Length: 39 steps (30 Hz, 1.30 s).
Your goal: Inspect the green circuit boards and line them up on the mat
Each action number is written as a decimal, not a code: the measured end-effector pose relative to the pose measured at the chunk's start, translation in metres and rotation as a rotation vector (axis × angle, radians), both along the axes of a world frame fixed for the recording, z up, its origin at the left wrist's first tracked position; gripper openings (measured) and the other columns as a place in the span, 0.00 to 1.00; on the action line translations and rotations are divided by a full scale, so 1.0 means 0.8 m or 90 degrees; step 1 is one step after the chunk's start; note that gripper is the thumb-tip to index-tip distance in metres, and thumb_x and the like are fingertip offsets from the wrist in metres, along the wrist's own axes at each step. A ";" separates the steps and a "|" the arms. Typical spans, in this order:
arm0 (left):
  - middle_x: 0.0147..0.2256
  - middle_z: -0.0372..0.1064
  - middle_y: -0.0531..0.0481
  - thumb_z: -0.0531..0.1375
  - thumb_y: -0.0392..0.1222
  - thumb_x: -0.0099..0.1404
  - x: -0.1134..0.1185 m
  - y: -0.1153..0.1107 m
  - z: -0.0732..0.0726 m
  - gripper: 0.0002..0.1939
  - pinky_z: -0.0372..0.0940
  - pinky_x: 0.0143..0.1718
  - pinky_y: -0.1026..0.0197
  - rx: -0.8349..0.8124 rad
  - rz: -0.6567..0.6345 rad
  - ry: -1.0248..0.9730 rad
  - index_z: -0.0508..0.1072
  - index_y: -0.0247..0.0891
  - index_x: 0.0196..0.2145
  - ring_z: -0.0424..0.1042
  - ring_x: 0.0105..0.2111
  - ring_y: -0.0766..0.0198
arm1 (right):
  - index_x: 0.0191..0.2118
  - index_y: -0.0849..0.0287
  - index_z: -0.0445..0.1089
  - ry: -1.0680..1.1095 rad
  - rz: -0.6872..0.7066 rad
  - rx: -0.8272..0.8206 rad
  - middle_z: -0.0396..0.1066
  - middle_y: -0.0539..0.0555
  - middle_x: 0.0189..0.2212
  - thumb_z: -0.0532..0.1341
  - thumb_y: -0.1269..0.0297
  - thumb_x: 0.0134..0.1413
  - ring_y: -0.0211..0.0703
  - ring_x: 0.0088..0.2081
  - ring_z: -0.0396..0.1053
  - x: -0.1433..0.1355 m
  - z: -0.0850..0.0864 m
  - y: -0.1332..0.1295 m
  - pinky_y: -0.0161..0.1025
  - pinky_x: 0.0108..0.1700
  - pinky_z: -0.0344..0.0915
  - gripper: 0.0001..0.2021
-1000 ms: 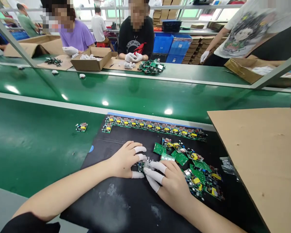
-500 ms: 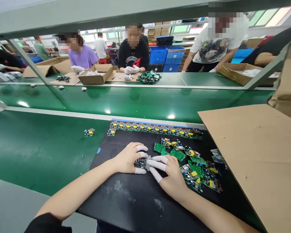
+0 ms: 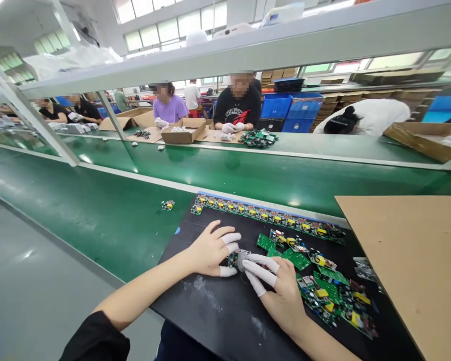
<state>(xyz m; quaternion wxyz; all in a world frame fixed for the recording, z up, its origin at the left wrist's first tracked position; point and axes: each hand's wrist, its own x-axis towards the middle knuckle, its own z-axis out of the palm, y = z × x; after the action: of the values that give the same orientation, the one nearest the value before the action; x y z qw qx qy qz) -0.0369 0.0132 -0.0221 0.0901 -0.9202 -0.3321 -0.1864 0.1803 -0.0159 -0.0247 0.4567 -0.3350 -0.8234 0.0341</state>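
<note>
A small circuit board lies between my hands over the black mat. My left hand, with white finger cots on some fingers, holds the board's left side between thumb and fingers. From the right, my right hand has its cotted fingers closed on a soft-looking grey lump against the board; its exact kind is unclear. The fingers cover part of both. Beside my right hand is a loose pile of green circuit boards, some face down. Along the mat's far edge runs a row of boards with yellow parts.
A single board sits on the green surface left of the mat. Cardboard borders the mat on the right. Across the green belt, co-workers sit by an open carton and a heap of boards.
The view has swung left and tilted up, so the scene sits further right and lower. Both hands stay at the board. The co-worker in white at the right now bends down.
</note>
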 end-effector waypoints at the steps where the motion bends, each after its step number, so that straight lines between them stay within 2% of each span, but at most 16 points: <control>1: 0.51 0.67 0.42 0.59 0.58 0.58 -0.003 -0.010 -0.001 0.23 0.52 0.59 0.42 0.001 0.008 0.009 0.71 0.39 0.45 0.61 0.56 0.48 | 0.49 0.44 0.68 -0.005 0.016 -0.003 0.76 0.51 0.37 0.58 0.71 0.56 0.44 0.33 0.70 -0.002 0.000 -0.003 0.46 0.37 0.61 0.17; 5: 0.49 0.69 0.42 0.60 0.60 0.56 -0.019 -0.048 -0.007 0.24 0.56 0.57 0.42 0.011 0.012 0.022 0.72 0.40 0.42 0.63 0.54 0.48 | 0.56 0.46 0.62 -0.021 0.085 -0.044 0.75 0.52 0.35 0.57 0.71 0.57 0.44 0.32 0.71 -0.012 -0.001 -0.014 0.44 0.35 0.64 0.22; 8: 0.49 0.70 0.42 0.59 0.55 0.59 -0.029 -0.066 -0.008 0.21 0.57 0.58 0.43 0.071 0.027 -0.010 0.71 0.39 0.44 0.66 0.52 0.51 | 0.57 0.47 0.60 -0.023 0.122 -0.067 0.74 0.53 0.34 0.56 0.72 0.56 0.44 0.33 0.70 -0.017 -0.004 -0.019 0.43 0.35 0.66 0.23; 11: 0.48 0.70 0.43 0.58 0.47 0.62 -0.033 -0.075 0.000 0.17 0.53 0.60 0.43 0.124 0.046 -0.018 0.70 0.39 0.47 0.66 0.52 0.54 | 0.56 0.49 0.61 -0.035 0.153 -0.082 0.72 0.53 0.35 0.55 0.76 0.53 0.44 0.34 0.70 -0.016 -0.006 -0.019 0.42 0.37 0.69 0.25; 13: 0.48 0.71 0.44 0.59 0.44 0.61 -0.031 -0.079 0.004 0.16 0.48 0.62 0.41 0.154 0.042 -0.013 0.70 0.39 0.46 0.66 0.52 0.55 | 0.54 0.51 0.63 -0.067 0.172 -0.107 0.71 0.55 0.39 0.57 0.75 0.49 0.46 0.38 0.70 -0.014 -0.009 -0.019 0.45 0.40 0.70 0.25; 16: 0.47 0.71 0.43 0.59 0.45 0.61 -0.022 -0.082 0.003 0.14 0.45 0.63 0.39 0.186 0.033 -0.019 0.71 0.37 0.43 0.66 0.52 0.54 | 0.55 0.57 0.61 -0.097 0.186 -0.126 0.68 0.61 0.47 0.62 0.71 0.44 0.53 0.46 0.68 -0.017 -0.018 -0.021 0.50 0.45 0.70 0.28; 18: 0.47 0.71 0.42 0.59 0.48 0.60 -0.014 -0.082 -0.001 0.14 0.46 0.62 0.37 0.192 0.038 -0.025 0.72 0.38 0.41 0.66 0.52 0.52 | 0.55 0.58 0.59 -0.086 0.183 -0.127 0.70 0.61 0.45 0.61 0.72 0.44 0.52 0.44 0.69 -0.021 -0.024 -0.022 0.49 0.44 0.70 0.28; 23: 0.46 0.71 0.41 0.62 0.57 0.56 -0.002 -0.072 -0.011 0.21 0.51 0.60 0.35 0.126 0.067 -0.081 0.71 0.39 0.40 0.66 0.51 0.49 | 0.42 0.56 0.64 -0.083 0.139 -0.158 0.71 0.52 0.29 0.59 0.76 0.45 0.46 0.31 0.69 -0.022 -0.022 -0.017 0.44 0.34 0.69 0.16; 28: 0.44 0.70 0.44 0.69 0.54 0.48 -0.010 -0.067 -0.018 0.24 0.58 0.57 0.40 -0.098 0.115 -0.130 0.69 0.42 0.40 0.64 0.53 0.50 | 0.34 0.56 0.63 -0.087 0.130 -0.187 0.70 0.50 0.25 0.60 0.74 0.42 0.45 0.29 0.67 -0.016 -0.006 -0.017 0.42 0.32 0.65 0.11; 31: 0.45 0.70 0.46 0.69 0.51 0.49 -0.017 -0.074 -0.021 0.22 0.58 0.56 0.43 -0.181 0.137 -0.117 0.69 0.42 0.39 0.63 0.53 0.51 | 0.33 0.56 0.61 -0.076 0.135 -0.216 0.69 0.50 0.25 0.58 0.75 0.44 0.44 0.30 0.67 -0.014 0.000 -0.016 0.42 0.34 0.65 0.10; 34: 0.46 0.69 0.47 0.67 0.47 0.52 -0.025 -0.081 -0.022 0.20 0.58 0.57 0.45 -0.178 0.147 -0.117 0.69 0.44 0.42 0.64 0.53 0.52 | 0.39 0.56 0.61 -0.020 0.129 -0.262 0.70 0.51 0.28 0.57 0.75 0.49 0.44 0.32 0.68 -0.013 -0.001 -0.012 0.42 0.36 0.66 0.11; 37: 0.46 0.69 0.47 0.63 0.42 0.57 -0.043 -0.079 -0.023 0.16 0.54 0.59 0.43 -0.092 0.191 -0.097 0.69 0.44 0.44 0.64 0.52 0.54 | 0.49 0.56 0.59 -0.001 0.099 -0.278 0.70 0.53 0.31 0.56 0.74 0.52 0.45 0.34 0.69 -0.010 -0.006 -0.006 0.45 0.38 0.68 0.17; 39: 0.46 0.70 0.48 0.60 0.40 0.60 -0.064 -0.070 -0.023 0.13 0.53 0.59 0.43 -0.029 0.249 -0.066 0.69 0.44 0.44 0.65 0.52 0.55 | 0.50 0.56 0.60 -0.031 0.114 -0.263 0.70 0.54 0.33 0.55 0.75 0.52 0.46 0.36 0.69 -0.007 -0.009 -0.003 0.46 0.40 0.68 0.19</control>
<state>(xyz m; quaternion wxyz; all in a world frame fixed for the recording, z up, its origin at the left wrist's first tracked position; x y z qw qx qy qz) -0.0878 -0.0432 -0.0404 0.0862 -0.8293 -0.5126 -0.2049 0.1743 -0.0181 -0.0322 0.3538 -0.3474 -0.8362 0.2343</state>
